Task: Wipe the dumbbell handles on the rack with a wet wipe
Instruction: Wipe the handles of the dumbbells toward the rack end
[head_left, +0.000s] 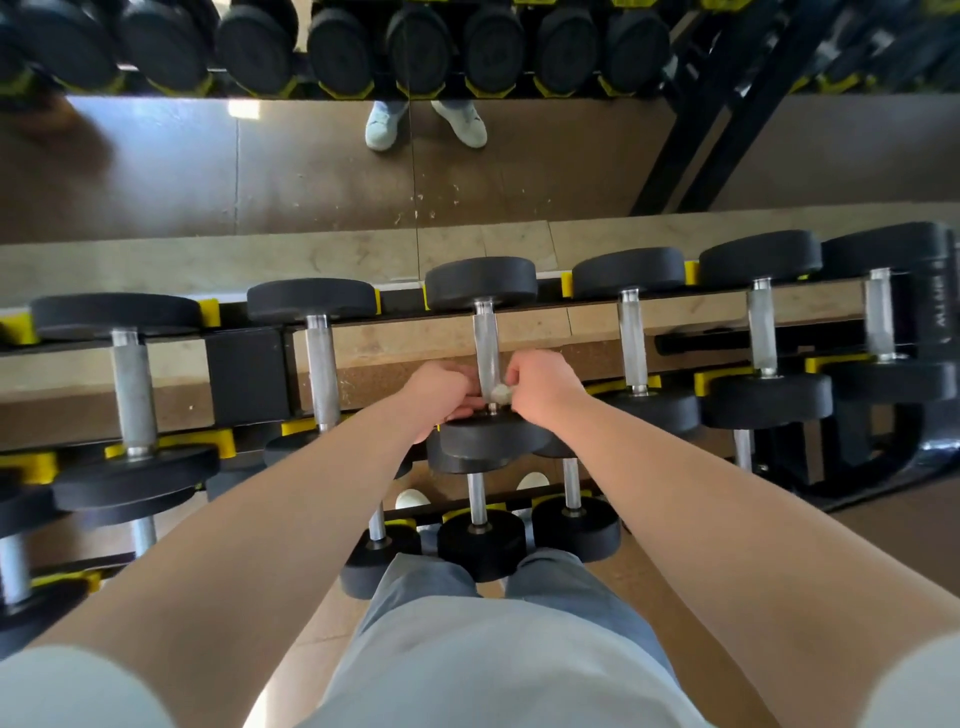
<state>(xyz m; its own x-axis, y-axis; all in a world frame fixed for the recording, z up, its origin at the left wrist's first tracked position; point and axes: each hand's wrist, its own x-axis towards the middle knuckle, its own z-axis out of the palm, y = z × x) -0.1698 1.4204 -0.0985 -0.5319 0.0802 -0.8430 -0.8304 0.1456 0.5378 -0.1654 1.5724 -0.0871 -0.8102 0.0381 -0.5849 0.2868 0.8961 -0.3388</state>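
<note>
Wiping a handle (487, 348)
A wipe (500, 393) is pinched on it by the right hand (540, 384); the left hand's (441, 387) hold cannot be told.

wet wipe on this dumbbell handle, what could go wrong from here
1. The wet wipe is bunched into a small wad at the near end of the handle, so it may skip much of the bare bar.
2. It seems pinched only at the fingertips of the right hand, so it could drop among the lower dumbbells.
3. The left hand sits against the near head; if the dumbbell rolls, fingers might get pinched.
</note>
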